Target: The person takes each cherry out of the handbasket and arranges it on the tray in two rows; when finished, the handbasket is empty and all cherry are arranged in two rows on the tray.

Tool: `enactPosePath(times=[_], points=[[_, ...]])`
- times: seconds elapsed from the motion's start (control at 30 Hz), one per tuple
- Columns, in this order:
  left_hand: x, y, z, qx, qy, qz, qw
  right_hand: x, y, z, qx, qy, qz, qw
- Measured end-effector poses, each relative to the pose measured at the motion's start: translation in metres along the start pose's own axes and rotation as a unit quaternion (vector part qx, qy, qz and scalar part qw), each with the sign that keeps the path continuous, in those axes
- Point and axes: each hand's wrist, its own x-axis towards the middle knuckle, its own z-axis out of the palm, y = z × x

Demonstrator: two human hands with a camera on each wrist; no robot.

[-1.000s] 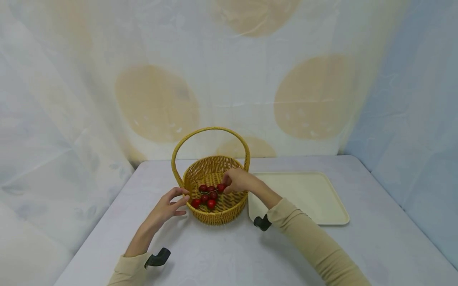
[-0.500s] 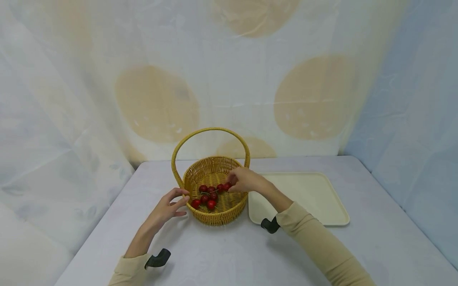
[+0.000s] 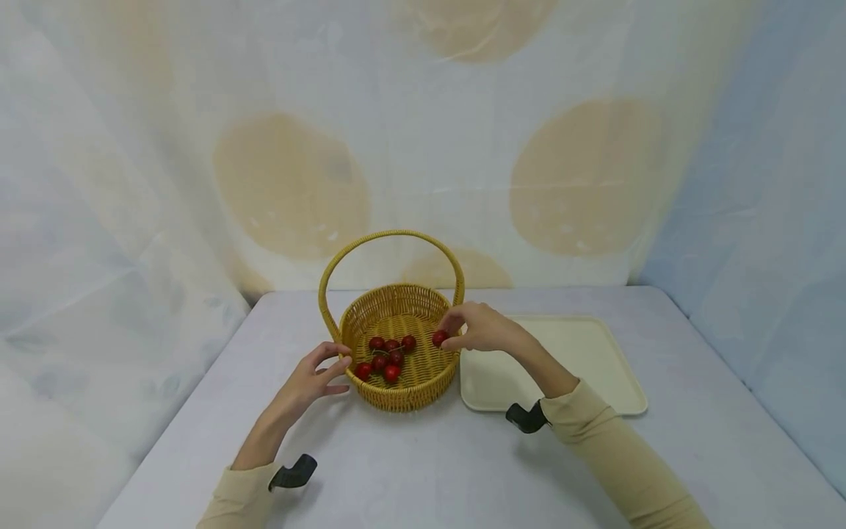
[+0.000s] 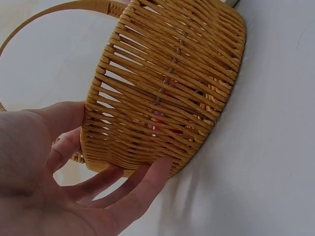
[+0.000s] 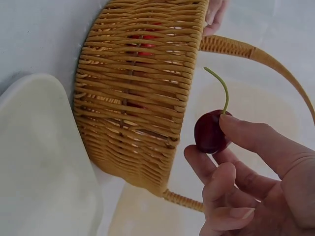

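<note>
A dark red cherry [image 5: 211, 132] with a green stem is pinched between the thumb and fingers of my right hand [image 3: 485, 328]. In the right wrist view it is held above the basket's rim. My left hand [image 3: 309, 380] grips the left rim of the yellow wicker basket [image 3: 405, 399]; in the left wrist view some fingers [image 4: 142, 194] lie along the woven wall and one goes behind the rim. Several more cherries [image 3: 393, 373] lie in the basket's left and middle part, some with stems. In both wrist views they show only as red patches through the weave.
A cream rectangular tray [image 3: 568, 367] lies on the white table [image 3: 423, 470] just right of the basket. The tall basket handle [image 3: 395, 234] arches over the basket. Patterned cloth [image 3: 436, 147] hangs behind and at both sides.
My right hand has moved right and slightly up, bringing one cherry away from the others towards the basket's right rim. My left hand keeps its place at the left rim.
</note>
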Motion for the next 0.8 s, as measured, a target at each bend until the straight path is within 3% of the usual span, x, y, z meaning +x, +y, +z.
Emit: enactPosePath(times=[0.27,0.8], points=[[0.003,-0.001,0.002,-0.016,0.001,-0.001,0.9999,-0.014,0.005,-0.010,0.024,0.005,0.006,1.000],[0.003,-0.003,0.002,-0.039,0.009,-0.001,0.9992,-0.030,0.028,-0.024,0.016,0.026,0.029,0.999]])
